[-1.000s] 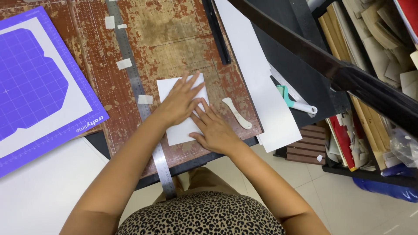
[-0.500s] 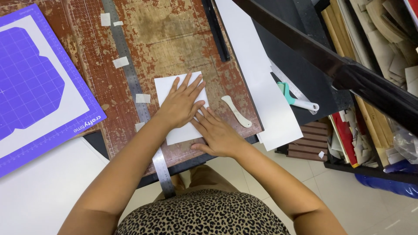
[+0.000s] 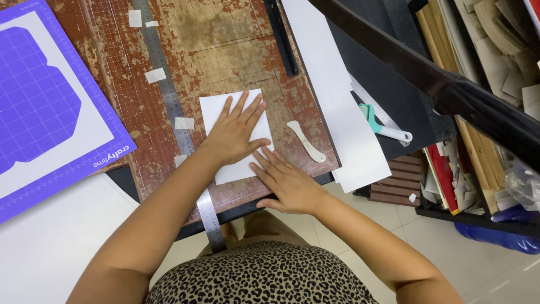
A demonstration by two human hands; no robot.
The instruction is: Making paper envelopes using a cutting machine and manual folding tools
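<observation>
A white sheet of paper (image 3: 216, 107) lies on a worn brown cutting board (image 3: 225, 50). My left hand (image 3: 236, 132) rests flat on the sheet, fingers spread. My right hand (image 3: 287, 183) lies flat at the sheet's lower right corner, fingertips touching its edge. Neither hand grips anything. A white bone folder (image 3: 306, 141) lies just right of both hands on the board.
A steel ruler (image 3: 171, 107) runs down the board left of the paper, with small paper scraps (image 3: 155, 75) beside it. A purple cutting mat (image 3: 50, 112) sits at left, a long white sheet (image 3: 337, 101) and a teal-handled tool (image 3: 382, 125) at right. Shelves of cardboard stand far right.
My right hand has slid down and toward me, from the sheet's right side to its lower right corner. My left hand stays pressed on the paper.
</observation>
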